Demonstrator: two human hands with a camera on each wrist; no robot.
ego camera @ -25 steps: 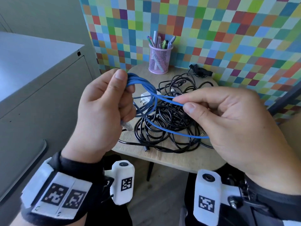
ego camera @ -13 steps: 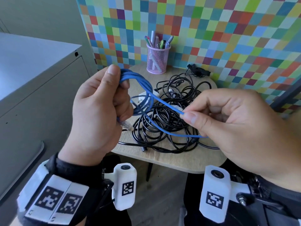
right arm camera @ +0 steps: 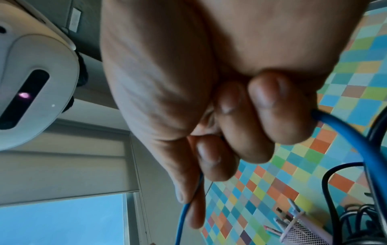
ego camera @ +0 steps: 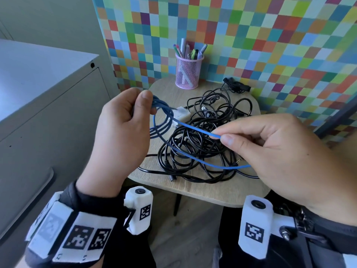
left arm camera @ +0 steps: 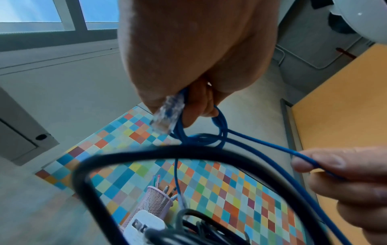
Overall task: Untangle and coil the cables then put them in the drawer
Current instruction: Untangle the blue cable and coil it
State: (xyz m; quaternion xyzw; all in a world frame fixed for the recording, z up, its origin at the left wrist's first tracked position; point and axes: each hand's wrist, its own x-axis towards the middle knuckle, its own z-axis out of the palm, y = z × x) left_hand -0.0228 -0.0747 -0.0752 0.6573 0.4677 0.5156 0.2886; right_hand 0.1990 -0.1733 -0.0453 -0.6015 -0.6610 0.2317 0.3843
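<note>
A blue network cable [ego camera: 195, 129] runs between both hands above the table. My left hand [ego camera: 146, 101] grips several coiled loops of it; in the left wrist view the coil [left arm camera: 220, 132] and its clear plug [left arm camera: 165, 116] hang under my fingers. My right hand [ego camera: 222, 135] pinches one strand between thumb and forefinger, and the cable [right arm camera: 182, 215] passes on through the palm. A loose blue loop sags across the tangle of black cables [ego camera: 195, 151] on the table. No open drawer is in view.
The small round wooden table [ego camera: 212, 192] also carries a white adapter [ego camera: 180, 115], a pink mesh pen cup [ego camera: 188, 73] and a small black bundle [ego camera: 235, 85] at the back. A grey metal cabinet [ego camera: 48, 113] stands on the left. A chequered wall is behind.
My right hand has drawn slightly away from the left along the blue strand. The left hand keeps its hold on the coil.
</note>
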